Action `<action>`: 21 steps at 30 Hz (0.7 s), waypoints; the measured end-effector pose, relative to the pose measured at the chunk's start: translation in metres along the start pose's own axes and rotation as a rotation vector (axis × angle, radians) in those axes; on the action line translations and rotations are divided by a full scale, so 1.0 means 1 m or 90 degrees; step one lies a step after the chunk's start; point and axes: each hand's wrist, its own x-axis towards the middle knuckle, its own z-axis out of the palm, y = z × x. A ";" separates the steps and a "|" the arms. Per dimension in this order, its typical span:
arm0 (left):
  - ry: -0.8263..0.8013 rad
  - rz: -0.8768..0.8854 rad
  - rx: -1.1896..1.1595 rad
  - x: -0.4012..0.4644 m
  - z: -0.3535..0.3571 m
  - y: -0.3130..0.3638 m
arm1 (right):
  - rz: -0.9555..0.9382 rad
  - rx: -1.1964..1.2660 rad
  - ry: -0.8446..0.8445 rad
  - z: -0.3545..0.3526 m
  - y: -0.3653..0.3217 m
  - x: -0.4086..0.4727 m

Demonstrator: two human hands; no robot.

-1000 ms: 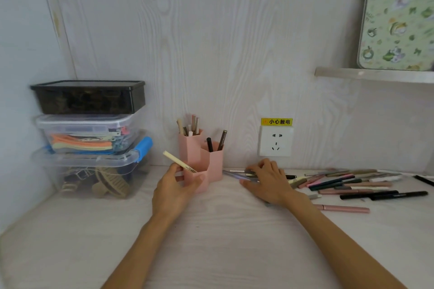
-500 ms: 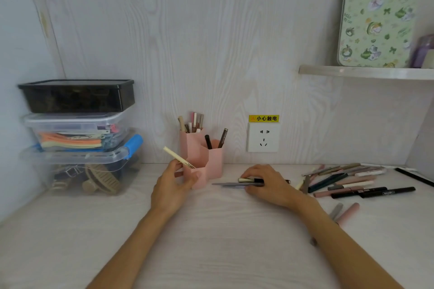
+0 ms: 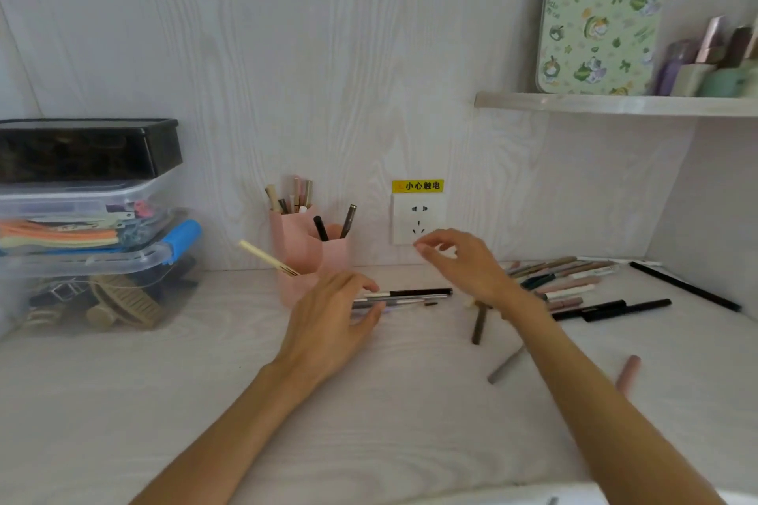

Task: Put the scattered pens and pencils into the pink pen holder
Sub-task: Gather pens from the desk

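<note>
The pink plastic pen holder (image 3: 311, 254), made of three joined hexagonal tubes of different heights, stands on the pale wood-grain desk (image 3: 205, 402) against the back wall, just left of the white wall socket (image 3: 418, 219). Its tallest tube is packed with pens, the middle one has two dark pens leaning in it, and the lowest front tube carries a cream pencil (image 3: 266, 258) tilted out to the left.

The left hand (image 3: 332, 324) is low over the desk just in front of the holder, fingers loosely spread, its fingertips at the near ends of a small bundle of pens (image 3: 404, 297) lying flat: a black-and-white one and a couple of grey ones. Whether it has pinched them I cannot tell. The right hand (image 3: 463, 262) is raised above the desk in front of the socket, fingers curled but apart, and holds nothing.

The scattered pile of pens and pencils (image 3: 574, 283) lies to the right, with a brown pen (image 3: 479, 322), a grey one (image 3: 506, 365) and a pink one (image 3: 627, 371) lying apart nearer the front.

Half a second ago the left hand was at the front tube beside the cream pencil; that pencil now sits alone in the tube and the hand has gone right to the bundle. The right hand, which was pressing on that bundle, has lifted off it.
</note>
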 end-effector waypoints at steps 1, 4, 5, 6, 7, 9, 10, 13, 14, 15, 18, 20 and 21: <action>-0.003 0.008 0.005 0.002 0.002 0.003 | 0.064 -0.058 -0.031 -0.022 0.007 -0.007; -0.013 0.042 -0.029 0.006 0.007 0.026 | 0.367 -0.380 -0.123 -0.083 0.033 -0.055; -0.020 0.050 -0.059 0.006 0.008 0.032 | 0.448 -0.434 -0.125 -0.089 0.038 -0.070; -0.041 0.057 -0.096 0.005 0.013 0.048 | 0.521 -0.456 -0.113 -0.099 0.041 -0.093; -0.078 0.060 -0.119 0.004 0.019 0.060 | 0.565 -0.458 -0.112 -0.102 0.042 -0.110; -0.193 0.061 -0.112 0.002 0.034 0.088 | 0.619 -0.446 -0.138 -0.108 0.040 -0.141; -0.249 0.058 -0.085 0.001 0.041 0.099 | 0.625 -0.437 -0.148 -0.108 0.038 -0.150; -0.254 0.058 -0.033 -0.001 0.058 0.120 | 0.588 -0.423 -0.160 -0.106 0.032 -0.164; -0.224 0.050 -0.039 -0.002 0.062 0.123 | 0.566 -0.421 -0.155 -0.103 0.031 -0.163; -0.203 0.035 -0.051 -0.003 0.064 0.126 | 0.546 -0.419 -0.149 -0.099 0.028 -0.163; -0.173 -0.019 -0.075 -0.006 0.066 0.131 | 0.490 -0.382 -0.098 -0.087 0.023 -0.155; -0.162 -0.035 -0.068 -0.009 0.064 0.132 | 0.455 -0.318 -0.046 -0.079 0.025 -0.150; -0.157 -0.037 -0.060 -0.010 0.063 0.132 | 0.445 -0.283 -0.020 -0.077 0.028 -0.148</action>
